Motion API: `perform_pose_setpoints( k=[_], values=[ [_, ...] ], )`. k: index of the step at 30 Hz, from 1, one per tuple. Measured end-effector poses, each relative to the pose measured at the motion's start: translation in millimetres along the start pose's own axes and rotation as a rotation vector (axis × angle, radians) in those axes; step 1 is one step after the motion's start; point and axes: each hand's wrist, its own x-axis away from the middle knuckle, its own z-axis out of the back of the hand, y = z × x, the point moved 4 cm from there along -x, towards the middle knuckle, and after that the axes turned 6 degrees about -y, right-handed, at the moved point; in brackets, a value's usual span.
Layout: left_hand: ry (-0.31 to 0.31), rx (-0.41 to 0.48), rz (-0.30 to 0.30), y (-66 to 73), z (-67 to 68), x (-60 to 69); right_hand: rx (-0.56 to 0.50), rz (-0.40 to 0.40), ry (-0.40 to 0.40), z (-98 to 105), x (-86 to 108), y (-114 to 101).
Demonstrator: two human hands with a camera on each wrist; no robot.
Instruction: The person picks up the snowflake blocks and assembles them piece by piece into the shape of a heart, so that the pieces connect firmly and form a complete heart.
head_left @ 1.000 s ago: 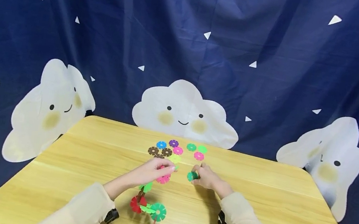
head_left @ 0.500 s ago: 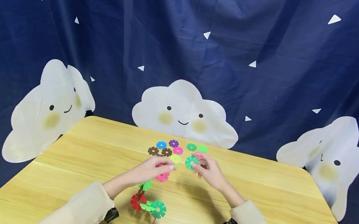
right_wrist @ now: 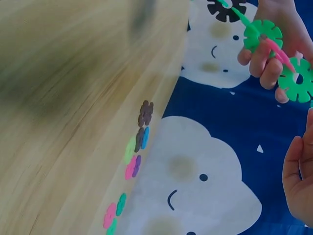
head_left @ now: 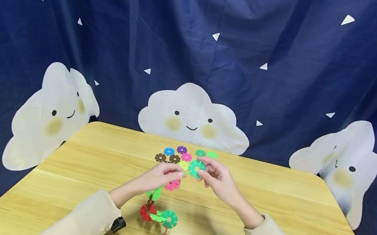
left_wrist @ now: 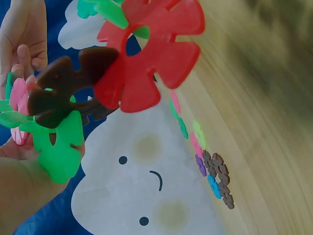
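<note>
In the head view my left hand grips a chain of slotted flower-shaped discs. A pink disc shows below the fingers. Lower down come a bright green disc, a brown disc, a red disc, a light green one and a teal disc, with a thin reddish disc seen edge-on at the end. My right hand pinches another teal disc between thumb and finger, right beside the chain's upper end at the left fingertips. Whether the two touch is hard to tell.
Several loose discs lie flat farther back on the wooden table, among them a blue disc, a purple disc and a brown disc. A dark blue curtain with clouds hangs behind the table's far edge.
My right hand has raised the teal disc from low over the table, turned its face toward the head camera, and moved it left to the left fingertips. The left hand has barely shifted.
</note>
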Motion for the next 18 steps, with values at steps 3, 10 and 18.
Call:
perform_pose_setpoints(
  k=[3, 10, 18],
  values=[
    [-0.004, -0.008, -0.007, 1.7, -0.7, -1.1, 0.046, 0.008, -0.001, -0.9, -0.3, -1.5],
    [-0.004, -0.043, -0.020, 5.9, -0.6, -1.3, 0.128, 0.006, -0.004, -0.2, -0.2, -6.5],
    [-0.001, -0.099, -0.024, 13.7, -3.2, -0.8, 0.180, 0.003, -0.047, -2.6, -1.6, -10.8]
  ],
)
